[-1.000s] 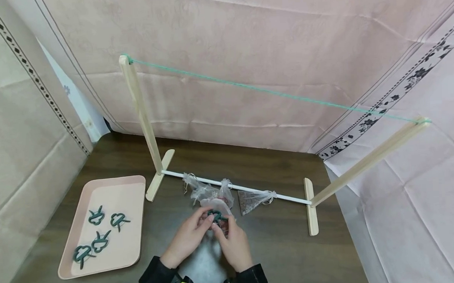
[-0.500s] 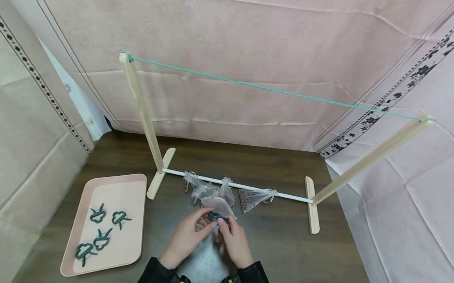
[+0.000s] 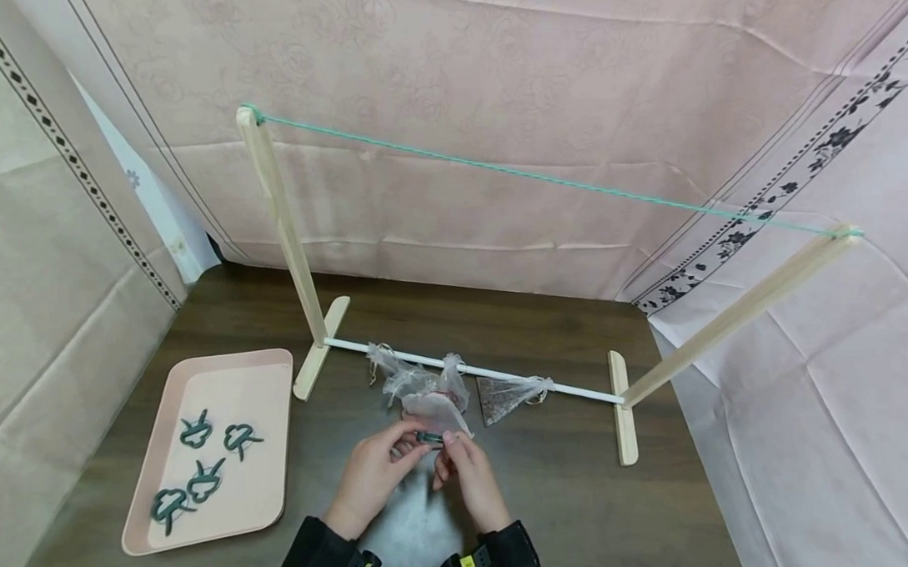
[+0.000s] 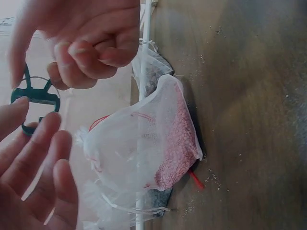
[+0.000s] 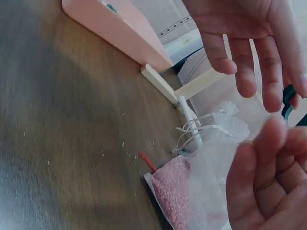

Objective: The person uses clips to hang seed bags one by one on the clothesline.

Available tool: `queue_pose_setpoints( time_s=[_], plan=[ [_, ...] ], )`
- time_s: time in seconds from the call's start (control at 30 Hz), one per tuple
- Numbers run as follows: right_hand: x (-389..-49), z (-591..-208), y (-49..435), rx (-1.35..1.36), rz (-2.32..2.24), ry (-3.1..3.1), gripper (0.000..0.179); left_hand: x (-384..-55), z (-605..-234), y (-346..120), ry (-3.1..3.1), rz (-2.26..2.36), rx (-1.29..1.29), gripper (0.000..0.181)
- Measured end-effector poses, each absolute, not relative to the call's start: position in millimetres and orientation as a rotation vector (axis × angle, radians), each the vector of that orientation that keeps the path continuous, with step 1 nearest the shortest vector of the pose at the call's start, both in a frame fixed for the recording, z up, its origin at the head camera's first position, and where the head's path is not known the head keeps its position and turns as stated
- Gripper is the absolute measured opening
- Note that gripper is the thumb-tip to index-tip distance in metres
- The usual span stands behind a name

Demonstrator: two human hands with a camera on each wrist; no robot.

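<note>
In front of the stand, a small dark green plastic clip (image 3: 429,437) with two prongs is held between both hands. My left hand (image 3: 374,478) pinches its body between thumb and fingers. Across from it, my right hand (image 3: 472,483) pinches the prong end, with its other fingers curled in the left wrist view. That view also shows the clip (image 4: 34,92) with its loop towards the left hand. Just beyond the hands, a sheer white drawstring bag (image 4: 177,148) with pink grains in its bottom leans on the stand's white rod (image 3: 495,375).
Several similar clips (image 3: 203,480) lie on a pink tray (image 3: 274,498) at the left. Another sheer bag (image 3: 503,398) with dark contents lies at the rod. Two wooden posts (image 3: 282,214) carry a green string (image 3: 525,178) between their tops. Cloth (image 3: 454,66) hangs behind the table.
The clip has turned in my fingers and now appears nearly edge-on from above. My hands have shifted slightly around it. The tray, bags and stand stay where they were.
</note>
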State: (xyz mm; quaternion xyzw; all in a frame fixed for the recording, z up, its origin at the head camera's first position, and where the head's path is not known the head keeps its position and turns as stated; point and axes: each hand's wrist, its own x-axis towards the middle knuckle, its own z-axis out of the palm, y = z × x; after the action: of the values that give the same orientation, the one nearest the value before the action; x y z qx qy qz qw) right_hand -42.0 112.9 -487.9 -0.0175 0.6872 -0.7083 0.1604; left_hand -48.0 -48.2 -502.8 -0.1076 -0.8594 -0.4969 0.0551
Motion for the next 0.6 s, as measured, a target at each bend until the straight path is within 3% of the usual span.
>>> queue_pose_setpoints(
  time_s=[0.3, 0.6],
  plan=[
    [-42.6, -493.6, 112.9, -0.046, -2.140, 1.790, 0.048, -47.4, -506.7, -46.7, -2.520, -1.519, -0.279, 0.013],
    [-45.5, -495.6, 119.0, 0.088, -2.114, 1.648, 0.046, -47.3, -507.9, -45.6, -2.471, -1.365, -0.370, 0.013]
  ],
)
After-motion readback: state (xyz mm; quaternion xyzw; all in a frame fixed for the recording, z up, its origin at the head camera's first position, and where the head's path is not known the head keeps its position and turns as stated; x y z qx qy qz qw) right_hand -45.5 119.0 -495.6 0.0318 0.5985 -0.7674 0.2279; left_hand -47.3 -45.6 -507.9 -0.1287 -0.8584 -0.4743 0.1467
